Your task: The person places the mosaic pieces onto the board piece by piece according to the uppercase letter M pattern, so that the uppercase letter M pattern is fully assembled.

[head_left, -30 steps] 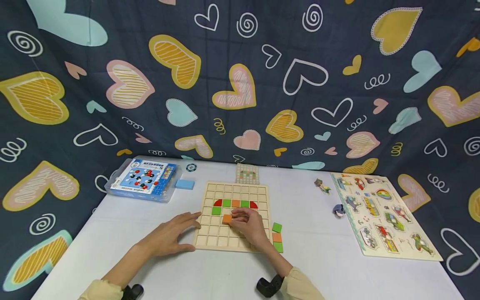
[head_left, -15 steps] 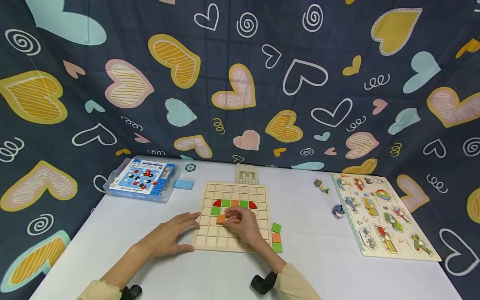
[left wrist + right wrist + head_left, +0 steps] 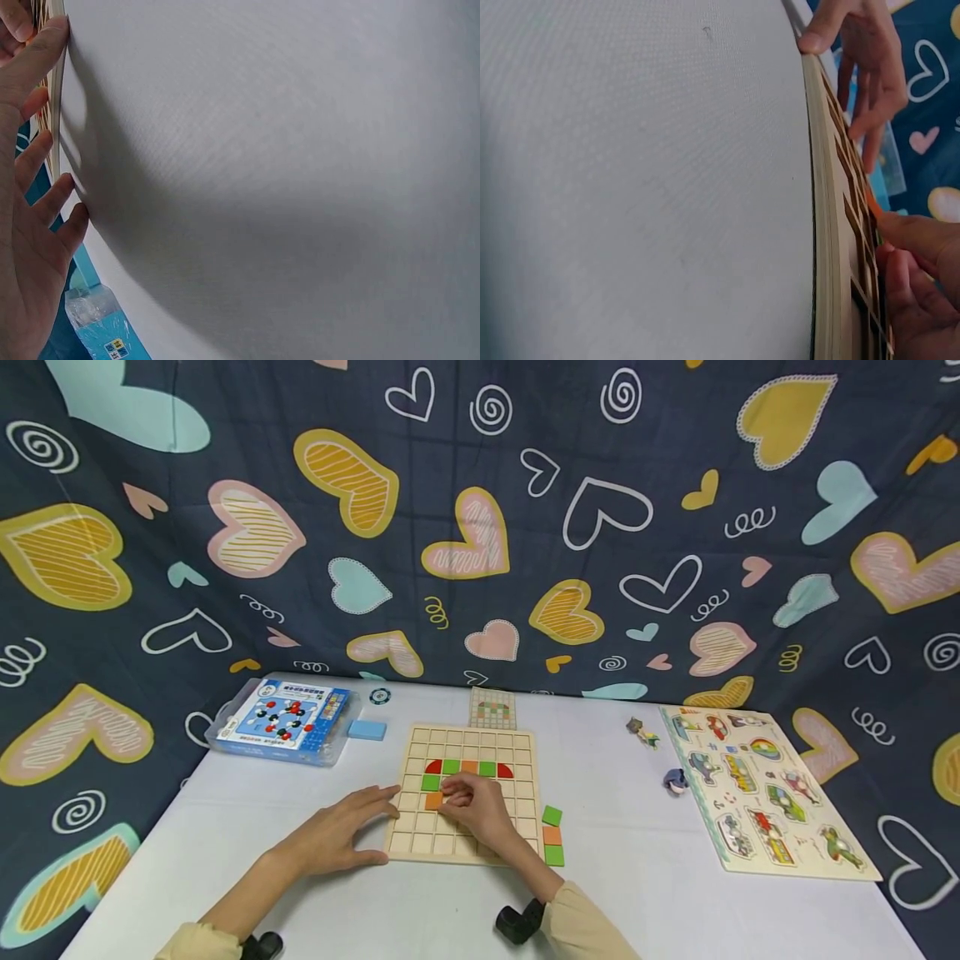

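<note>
a small, flat orange square tile (image 3: 433,801), pinched by the right hand (image 3: 478,814), is left of centre on the pale wooden grid board (image 3: 423,842); whether it is seated cannot be told. the board lies flat, the left hand (image 3: 333,837) touching its edge.

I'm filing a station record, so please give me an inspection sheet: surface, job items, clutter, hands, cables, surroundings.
Surface: white table.
Job items: wooden grid board with red, green and orange pieces set in it; orange tile in hand; three loose tiles along its right side; pattern card behind it.
Clutter: blue-labelled case, blue block and round disc at left; two small figures and picture puzzle at right.
Hands: left hand spread at the grid board's left edge; right hand pinches the orange tile.
Cables: nothing seen.
Surroundings: dark heart-patterned cloth behind the table.
</note>
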`<control>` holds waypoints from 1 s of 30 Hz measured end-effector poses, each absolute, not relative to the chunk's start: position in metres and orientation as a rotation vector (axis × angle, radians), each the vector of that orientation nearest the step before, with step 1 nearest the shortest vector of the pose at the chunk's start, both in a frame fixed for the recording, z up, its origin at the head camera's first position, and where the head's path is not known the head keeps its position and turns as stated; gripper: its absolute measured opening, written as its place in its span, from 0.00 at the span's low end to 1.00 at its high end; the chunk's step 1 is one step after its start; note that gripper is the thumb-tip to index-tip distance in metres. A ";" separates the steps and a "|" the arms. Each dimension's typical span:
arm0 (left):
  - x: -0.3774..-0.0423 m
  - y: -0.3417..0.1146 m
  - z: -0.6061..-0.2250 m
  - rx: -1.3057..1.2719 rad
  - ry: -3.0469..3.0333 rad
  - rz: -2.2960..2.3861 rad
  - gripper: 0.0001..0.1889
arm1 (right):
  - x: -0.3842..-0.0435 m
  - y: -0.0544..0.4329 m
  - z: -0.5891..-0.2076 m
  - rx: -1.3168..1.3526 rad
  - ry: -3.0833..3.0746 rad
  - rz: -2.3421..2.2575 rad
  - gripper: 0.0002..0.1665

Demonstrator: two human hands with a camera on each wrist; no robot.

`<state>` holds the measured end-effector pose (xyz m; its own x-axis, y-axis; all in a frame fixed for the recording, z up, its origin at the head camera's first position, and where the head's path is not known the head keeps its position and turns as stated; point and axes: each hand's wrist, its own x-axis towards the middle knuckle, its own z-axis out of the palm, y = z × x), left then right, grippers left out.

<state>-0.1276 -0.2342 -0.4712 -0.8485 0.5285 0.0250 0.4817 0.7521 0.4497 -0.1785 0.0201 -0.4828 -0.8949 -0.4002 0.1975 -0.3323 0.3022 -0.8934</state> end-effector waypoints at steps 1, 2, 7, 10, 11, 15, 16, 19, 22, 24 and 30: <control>-0.128 -0.234 -0.471 0.821 2.842 0.687 0.28 | -0.178 0.019 -0.482 -0.703 2.478 -1.682 0.16; -0.127 -0.235 -0.472 0.821 2.841 0.688 0.28 | -0.178 0.018 -0.482 -0.706 2.471 -1.685 0.16; -0.128 -0.235 -0.473 0.824 2.844 0.689 0.29 | -0.179 0.014 -0.481 -0.704 2.457 -1.690 0.15; -0.127 -0.236 -0.474 0.821 2.847 0.693 0.29 | -0.179 0.013 -0.481 -0.689 2.447 -1.694 0.15; -0.127 -0.236 -0.474 0.820 2.846 0.692 0.29 | -0.180 0.013 -0.481 -0.679 2.439 -1.702 0.16; -0.127 -0.236 -0.473 0.817 2.845 0.691 0.29 | -0.180 0.013 -0.481 -0.627 2.388 -1.765 0.17; -0.128 -0.235 -0.472 0.818 2.847 0.687 0.29 | -0.180 0.013 -0.481 -0.615 2.381 -1.780 0.16; -0.128 -0.235 -0.472 0.820 2.853 0.678 0.29 | -0.179 0.013 -0.481 -0.605 2.383 -1.794 0.16; -0.128 -0.235 -0.471 0.819 2.853 0.677 0.29 | -0.179 0.013 -0.481 -0.593 2.368 -1.813 0.16; -0.128 -0.234 -0.471 0.817 2.851 0.679 0.29 | -0.179 0.015 -0.481 -0.577 2.335 -1.837 0.16; -0.127 -0.234 -0.472 0.805 2.850 0.678 0.29 | -0.178 0.034 -0.476 -0.499 2.254 -1.919 0.17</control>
<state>-0.1268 -0.2339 -0.4717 -0.8547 0.5187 0.0209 0.4725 0.7607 0.4450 -0.1784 0.0342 -0.4764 -0.9354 -0.3370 0.1075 -0.1598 0.1316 -0.9783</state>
